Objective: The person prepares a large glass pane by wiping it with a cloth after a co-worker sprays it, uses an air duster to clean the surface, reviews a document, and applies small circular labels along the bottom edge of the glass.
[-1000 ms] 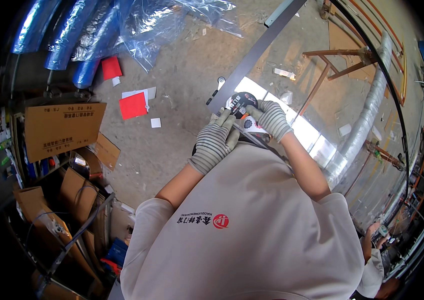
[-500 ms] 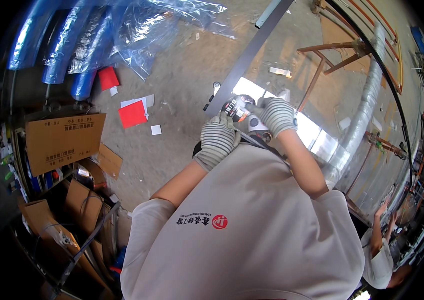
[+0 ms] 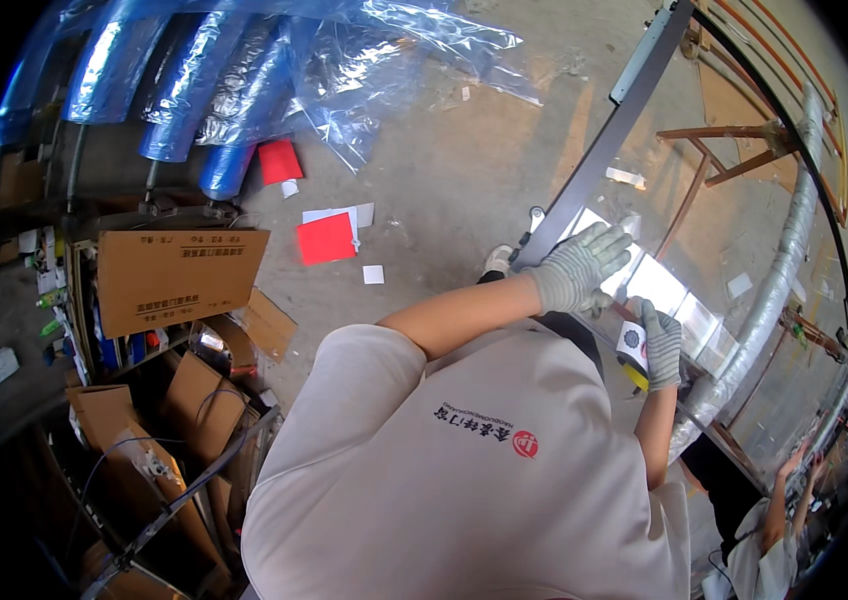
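Observation:
Both my hands wear grey-and-white striped work gloves. My left hand (image 3: 584, 267) lies with its fingers stretched out at the near end of a long grey metal profile (image 3: 599, 150). Whether it presses on the profile or only hovers there, I cannot tell. To its right, my right hand (image 3: 660, 348) is wrapped round a short white cylinder (image 3: 633, 340) with a dark round mark and a black and yellow lower edge. A small roller fitting (image 3: 536, 216) sits beside the profile's near end.
Blue film rolls (image 3: 184, 90) hang at the far left. Red sheets (image 3: 327, 238) lie on the floor. Cardboard (image 3: 179, 283) stands at left. A film-wrapped tube (image 3: 789, 250) and a brown metal stand (image 3: 734, 145) are at right. Another person's arm (image 3: 779, 500) shows lower right.
The view has shifted, so the surroundings appear further right. My left hand has let its fingers straighten out. The right hand has come nearer my body with the cylinder; the black-labelled round thing no longer shows.

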### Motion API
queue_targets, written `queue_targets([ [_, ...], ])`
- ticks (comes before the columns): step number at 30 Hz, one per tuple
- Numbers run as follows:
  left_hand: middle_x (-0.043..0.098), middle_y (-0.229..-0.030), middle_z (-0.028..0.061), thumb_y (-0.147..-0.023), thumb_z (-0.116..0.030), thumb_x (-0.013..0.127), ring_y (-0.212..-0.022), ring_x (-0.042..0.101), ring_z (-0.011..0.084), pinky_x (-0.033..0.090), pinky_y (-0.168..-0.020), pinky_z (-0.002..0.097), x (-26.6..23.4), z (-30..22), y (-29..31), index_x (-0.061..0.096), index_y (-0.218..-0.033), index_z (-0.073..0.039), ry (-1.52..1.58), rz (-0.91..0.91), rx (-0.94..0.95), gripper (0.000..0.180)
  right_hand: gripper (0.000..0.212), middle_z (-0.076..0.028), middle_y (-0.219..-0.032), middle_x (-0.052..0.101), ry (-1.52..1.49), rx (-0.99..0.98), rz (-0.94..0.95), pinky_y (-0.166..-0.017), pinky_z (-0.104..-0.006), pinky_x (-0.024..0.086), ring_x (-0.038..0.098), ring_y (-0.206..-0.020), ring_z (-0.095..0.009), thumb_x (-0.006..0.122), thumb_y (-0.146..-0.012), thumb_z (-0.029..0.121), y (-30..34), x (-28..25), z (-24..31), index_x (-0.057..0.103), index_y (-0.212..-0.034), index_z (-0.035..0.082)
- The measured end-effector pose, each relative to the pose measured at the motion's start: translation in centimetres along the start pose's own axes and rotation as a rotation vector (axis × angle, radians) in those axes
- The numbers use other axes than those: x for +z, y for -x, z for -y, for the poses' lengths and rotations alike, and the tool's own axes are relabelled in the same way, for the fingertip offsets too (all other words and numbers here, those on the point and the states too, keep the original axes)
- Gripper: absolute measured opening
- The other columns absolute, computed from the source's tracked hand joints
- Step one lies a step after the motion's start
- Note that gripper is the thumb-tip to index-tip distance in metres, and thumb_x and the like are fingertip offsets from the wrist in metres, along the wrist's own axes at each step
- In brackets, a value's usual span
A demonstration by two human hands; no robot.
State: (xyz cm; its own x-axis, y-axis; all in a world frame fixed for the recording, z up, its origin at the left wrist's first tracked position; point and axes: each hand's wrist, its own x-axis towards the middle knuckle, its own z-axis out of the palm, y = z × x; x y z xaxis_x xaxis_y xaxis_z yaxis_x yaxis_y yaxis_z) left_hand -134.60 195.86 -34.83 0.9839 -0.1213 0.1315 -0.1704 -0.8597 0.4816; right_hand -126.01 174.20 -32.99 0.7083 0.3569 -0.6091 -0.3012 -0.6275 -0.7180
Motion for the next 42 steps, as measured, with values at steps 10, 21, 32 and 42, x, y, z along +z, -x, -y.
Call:
queue_targets([
  [10,0.042,-0.132,0.0177,-0.076,-0.039,0.059,-0.128,0.033,0.0294,0.022,-0.108,0.041,-2.4,-3.4,5.9,0.047,-0.121,0.002,-0.039,0.074,-0.091,0.062,0.049,-0.001,-0.05,0.051,-0.29,-0.125,0.249,-0.046,-0.0221,0.04,0.045,-0.042,-0.007,0.049,-0.091,0.042,1.9,4.3,6.8,0.058,-0.061,0.005],
  [21,0.061,-0.103,0.0123,-0.09,-0.022,0.05,-0.102,0.056,0.0268,0.042,-0.09,0.0347,-7.0,-3.6,16.8,0.06,-0.103,-0.001,0.799,-0.2,-0.75,0.027,0.037,0.001,-0.06,0.053,-0.506,-0.241,0.348,-0.046,-0.0206,0.041,0.049,-0.049,-0.007,0.058,-0.086,0.04,0.0,11.9,13.0,0.056,-0.073,0.005],
  [32,0.063,-0.081,0.0025,-0.088,-0.033,0.055,-0.078,0.056,0.0106,0.042,-0.08,0.025,-19.0,14.7,19.6,0.064,-0.091,-0.002,1.286,-0.434,-0.831,0.032,0.034,0.003,-0.052,0.048,-0.228,-0.351,0.201,-0.045,-0.0238,0.036,0.041,-0.051,-0.004,0.065,-0.082,0.034,-0.4,27.2,25.8,0.059,-0.065,0.005],
  [42,0.061,-0.072,0.0053,-0.085,-0.011,0.059,-0.06,0.057,0.0118,0.047,-0.056,0.0255,-31.6,25.4,12.6,0.062,-0.089,0.0,1.423,-0.13,-0.677,0.012,0.031,-0.003,-0.054,0.053,-0.203,-0.403,0.139,-0.048,-0.0235,0.041,0.05,-0.05,-0.006,0.067,-0.08,0.031,-6.6,33.1,35.1,0.063,-0.073,0.001],
])
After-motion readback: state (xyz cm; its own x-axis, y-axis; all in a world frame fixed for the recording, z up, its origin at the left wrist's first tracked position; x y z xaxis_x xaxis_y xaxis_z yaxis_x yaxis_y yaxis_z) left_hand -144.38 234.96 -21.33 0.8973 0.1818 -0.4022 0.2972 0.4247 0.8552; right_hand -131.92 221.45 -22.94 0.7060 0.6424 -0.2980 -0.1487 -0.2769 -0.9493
